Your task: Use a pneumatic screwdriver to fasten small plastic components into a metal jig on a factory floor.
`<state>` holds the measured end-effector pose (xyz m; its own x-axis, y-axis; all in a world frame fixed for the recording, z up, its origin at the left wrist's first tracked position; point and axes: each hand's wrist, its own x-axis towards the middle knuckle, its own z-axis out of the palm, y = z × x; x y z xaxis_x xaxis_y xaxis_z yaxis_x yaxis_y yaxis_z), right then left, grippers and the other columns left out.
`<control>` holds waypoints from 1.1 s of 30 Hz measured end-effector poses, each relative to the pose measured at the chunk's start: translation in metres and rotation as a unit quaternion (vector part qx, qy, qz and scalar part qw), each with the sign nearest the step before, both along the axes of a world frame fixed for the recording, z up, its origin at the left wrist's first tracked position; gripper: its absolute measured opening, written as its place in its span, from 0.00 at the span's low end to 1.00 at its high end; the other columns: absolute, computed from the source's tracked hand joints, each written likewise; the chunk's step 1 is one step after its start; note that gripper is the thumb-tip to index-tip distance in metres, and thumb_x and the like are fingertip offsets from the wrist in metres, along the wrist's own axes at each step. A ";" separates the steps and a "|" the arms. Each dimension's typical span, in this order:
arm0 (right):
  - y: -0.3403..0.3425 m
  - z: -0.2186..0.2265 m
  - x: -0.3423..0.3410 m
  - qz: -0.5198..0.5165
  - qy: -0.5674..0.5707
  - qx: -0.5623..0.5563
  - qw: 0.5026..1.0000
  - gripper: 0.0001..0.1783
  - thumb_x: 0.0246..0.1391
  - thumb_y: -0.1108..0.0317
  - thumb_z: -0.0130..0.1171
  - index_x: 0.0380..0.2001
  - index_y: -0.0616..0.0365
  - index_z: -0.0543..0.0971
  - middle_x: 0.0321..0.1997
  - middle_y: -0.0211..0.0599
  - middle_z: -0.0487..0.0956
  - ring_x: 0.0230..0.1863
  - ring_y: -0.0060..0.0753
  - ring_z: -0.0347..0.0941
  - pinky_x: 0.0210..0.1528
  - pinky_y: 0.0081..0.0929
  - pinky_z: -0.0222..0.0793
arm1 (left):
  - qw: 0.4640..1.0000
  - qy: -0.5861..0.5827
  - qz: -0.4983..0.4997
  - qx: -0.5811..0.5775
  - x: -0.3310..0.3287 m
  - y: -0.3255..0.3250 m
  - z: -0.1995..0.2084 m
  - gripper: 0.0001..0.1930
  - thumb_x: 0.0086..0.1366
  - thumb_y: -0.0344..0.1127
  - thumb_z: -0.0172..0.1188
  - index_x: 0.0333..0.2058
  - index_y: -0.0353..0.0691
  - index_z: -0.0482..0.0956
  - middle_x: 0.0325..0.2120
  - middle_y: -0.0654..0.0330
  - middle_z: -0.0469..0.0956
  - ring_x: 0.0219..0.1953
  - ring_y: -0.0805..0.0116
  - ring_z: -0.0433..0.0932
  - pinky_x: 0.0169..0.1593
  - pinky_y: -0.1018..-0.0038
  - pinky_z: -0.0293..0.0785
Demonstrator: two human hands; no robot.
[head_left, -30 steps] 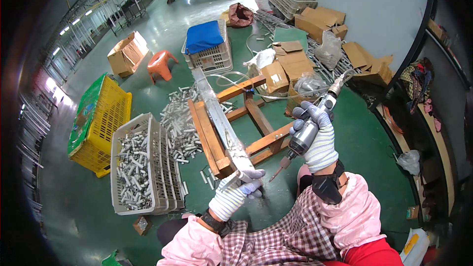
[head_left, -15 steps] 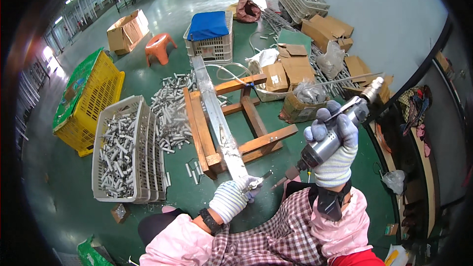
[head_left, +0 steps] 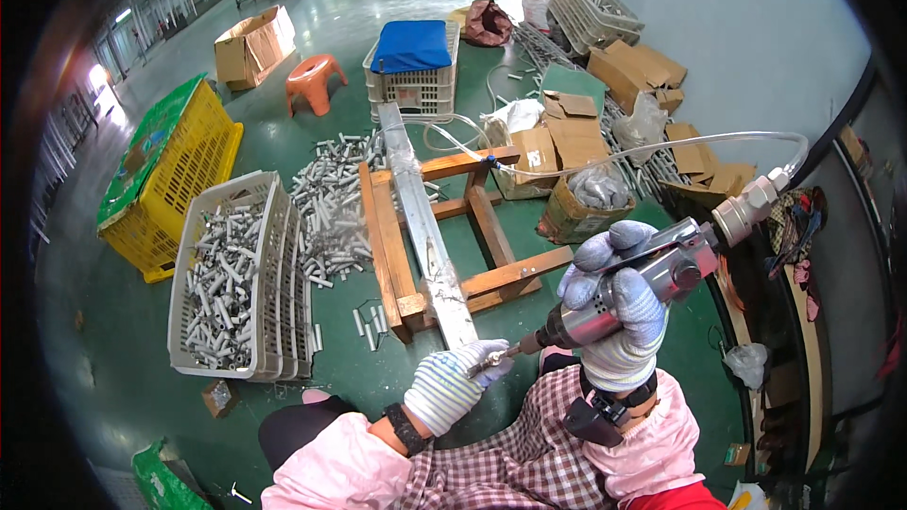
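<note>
In my right hand (head_left: 619,307) is a silver and grey pneumatic drill-like tool (head_left: 588,321), gripped round its body with a hose running from its rear. Its tip points down left and meets a small metal part (head_left: 484,365). That part is pinched in my left hand (head_left: 452,383), just off the near end of a long metal bar (head_left: 416,217); its exact kind is hard to make out. Both hands wear striped knit gloves. The bar lies across a wooden frame (head_left: 385,264) on the floor.
To the left stand a grey crate (head_left: 286,288) of small metal tubes and a yellow crate (head_left: 203,170). Loose tubes (head_left: 331,212) cover the floor beside the frame. Beyond are an orange stool (head_left: 315,83), a crate under blue cloth (head_left: 412,45), and cardboard boxes (head_left: 576,140).
My right hand has brought the tool down and left, so its tip now reaches the small metal part. The left hand stays near the bar's end, still pinching the part.
</note>
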<state>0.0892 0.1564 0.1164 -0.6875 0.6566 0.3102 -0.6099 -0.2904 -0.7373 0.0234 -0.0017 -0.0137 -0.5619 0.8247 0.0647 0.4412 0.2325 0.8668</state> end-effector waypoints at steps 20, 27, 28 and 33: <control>-0.015 0.006 -0.008 0.029 -0.069 0.043 0.996 0.25 0.42 0.69 0.70 0.44 0.56 0.71 0.35 0.42 0.77 0.26 0.30 0.75 0.27 0.27 0.73 | 0.999 0.029 0.001 -0.024 -0.003 -0.001 0.014 0.17 0.60 0.45 0.60 0.43 0.40 0.77 0.20 0.58 0.79 0.21 0.71 0.79 0.26 0.77 0.73; -0.026 0.017 -0.007 0.103 -0.094 0.156 0.978 0.22 0.44 0.79 0.60 0.45 0.62 0.67 0.40 0.41 0.77 0.41 0.28 0.75 0.44 0.27 0.73 | 0.995 0.081 -0.031 -0.048 -0.006 -0.002 0.028 0.14 0.60 0.44 0.57 0.41 0.45 0.77 0.30 0.57 0.80 0.33 0.59 0.80 0.34 0.69 0.75; -0.028 0.018 -0.007 0.113 -0.102 0.155 0.976 0.22 0.45 0.79 0.60 0.45 0.62 0.67 0.40 0.40 0.77 0.42 0.28 0.75 0.45 0.26 0.73 | 0.995 0.080 -0.029 -0.048 -0.006 -0.003 0.027 0.14 0.60 0.44 0.57 0.41 0.45 0.77 0.30 0.57 0.80 0.33 0.59 0.80 0.34 0.69 0.75; -0.031 0.017 -0.009 0.137 -0.089 0.134 0.977 0.22 0.45 0.79 0.60 0.46 0.62 0.67 0.41 0.39 0.76 0.43 0.27 0.74 0.46 0.25 0.72 | 0.995 0.085 -0.030 -0.049 -0.006 -0.004 0.024 0.14 0.60 0.44 0.58 0.40 0.44 0.78 0.31 0.57 0.81 0.32 0.59 0.80 0.35 0.69 0.75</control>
